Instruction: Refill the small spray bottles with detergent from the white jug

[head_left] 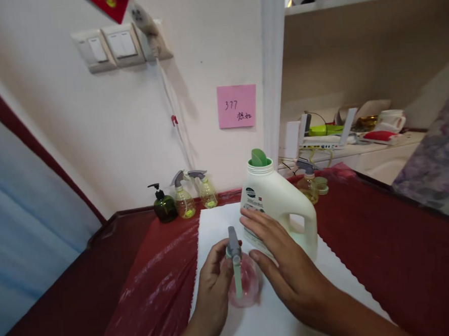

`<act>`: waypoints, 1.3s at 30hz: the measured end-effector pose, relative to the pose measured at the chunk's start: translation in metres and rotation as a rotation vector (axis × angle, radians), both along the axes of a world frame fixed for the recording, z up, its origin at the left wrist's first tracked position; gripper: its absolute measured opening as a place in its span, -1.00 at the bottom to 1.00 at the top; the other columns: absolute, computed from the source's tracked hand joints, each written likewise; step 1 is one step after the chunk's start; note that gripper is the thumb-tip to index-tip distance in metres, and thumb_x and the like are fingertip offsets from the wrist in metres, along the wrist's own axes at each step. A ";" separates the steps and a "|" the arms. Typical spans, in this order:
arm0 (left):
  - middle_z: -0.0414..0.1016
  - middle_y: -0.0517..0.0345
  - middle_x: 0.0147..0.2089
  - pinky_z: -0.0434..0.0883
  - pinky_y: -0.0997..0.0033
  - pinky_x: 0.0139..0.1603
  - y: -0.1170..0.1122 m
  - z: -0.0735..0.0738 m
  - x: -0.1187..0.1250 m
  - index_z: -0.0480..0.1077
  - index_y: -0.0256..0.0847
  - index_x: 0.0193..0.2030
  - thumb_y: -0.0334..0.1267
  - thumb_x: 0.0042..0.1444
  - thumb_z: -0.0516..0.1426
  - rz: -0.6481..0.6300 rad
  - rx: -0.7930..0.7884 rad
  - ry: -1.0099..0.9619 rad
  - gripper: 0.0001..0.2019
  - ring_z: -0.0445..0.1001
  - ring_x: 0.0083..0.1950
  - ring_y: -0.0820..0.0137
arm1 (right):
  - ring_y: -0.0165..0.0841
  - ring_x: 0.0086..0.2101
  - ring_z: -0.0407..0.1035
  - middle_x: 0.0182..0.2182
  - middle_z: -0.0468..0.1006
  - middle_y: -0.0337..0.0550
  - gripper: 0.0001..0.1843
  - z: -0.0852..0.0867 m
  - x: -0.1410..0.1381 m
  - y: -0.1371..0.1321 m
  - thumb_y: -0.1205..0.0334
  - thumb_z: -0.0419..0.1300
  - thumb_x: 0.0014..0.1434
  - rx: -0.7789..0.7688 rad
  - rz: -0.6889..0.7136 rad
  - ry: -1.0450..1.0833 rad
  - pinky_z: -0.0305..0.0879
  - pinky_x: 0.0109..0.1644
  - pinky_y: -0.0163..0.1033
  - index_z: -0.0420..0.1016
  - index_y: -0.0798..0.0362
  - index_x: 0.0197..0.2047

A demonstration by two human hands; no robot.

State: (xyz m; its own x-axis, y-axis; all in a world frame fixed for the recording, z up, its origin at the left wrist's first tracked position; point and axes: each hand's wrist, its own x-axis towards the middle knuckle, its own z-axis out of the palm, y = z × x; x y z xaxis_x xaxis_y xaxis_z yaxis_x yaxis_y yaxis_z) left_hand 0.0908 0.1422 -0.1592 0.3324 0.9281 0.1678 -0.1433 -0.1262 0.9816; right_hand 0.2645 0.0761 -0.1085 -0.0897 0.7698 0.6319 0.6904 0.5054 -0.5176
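A clear pink spray bottle (pixel 250 285) with a grey and pale green trigger head stands on the white sheet (pixel 216 227). My left hand (pixel 210 280) is closed around its neck, just under the trigger head. My right hand (pixel 287 265) is open, fingers stretched out, in front of a large pale green jug (pixel 277 192). Its fingertips overlap the jug's front; whether they touch it I cannot tell. The thumb is beside the pink bottle. A green scoop-like piece (pixel 259 157) sticks up from the jug's open mouth.
A dark green pump bottle (pixel 165 208) and two yellowish spray bottles (pixel 184 203) stand at the back left by the wall. Behind the jug is another spray bottle (pixel 308 185). Red plastic film (pixel 155 278) covers part of the table. A white router (pixel 321 140) sits on the right shelf.
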 end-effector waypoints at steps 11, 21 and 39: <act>0.63 0.09 0.00 0.40 0.29 0.15 -0.014 0.006 0.006 0.52 -0.10 0.00 -0.12 0.04 0.39 -0.086 -0.095 -0.218 -0.61 0.52 0.11 0.20 | -0.25 -0.15 0.46 -0.17 0.59 -0.13 -0.74 0.067 0.007 0.036 0.36 0.12 0.38 -0.279 0.270 -0.436 0.37 -0.09 -0.15 0.53 -0.03 0.07; 0.63 0.07 -0.03 0.39 0.27 0.13 -0.014 0.012 0.013 0.49 -0.18 -0.05 -0.28 -0.14 0.44 -0.057 -0.112 -0.333 -0.54 0.55 0.05 0.21 | -0.10 -0.23 0.54 -0.22 0.61 -0.09 -0.95 0.067 -0.033 0.023 0.30 0.14 0.34 -0.545 -0.194 -0.603 0.21 -0.25 -0.14 0.42 0.01 -0.18; 0.57 -0.01 0.02 0.33 0.15 0.18 -0.017 0.010 0.009 0.55 -0.17 -0.09 0.01 0.12 0.29 0.022 0.025 -0.071 -0.66 0.45 0.11 0.10 | -0.14 -0.32 0.53 -0.28 0.57 -0.09 -0.92 0.055 -0.029 0.025 0.30 0.07 0.32 -0.445 -0.163 -0.607 0.25 -0.30 -0.13 0.34 -0.01 -0.25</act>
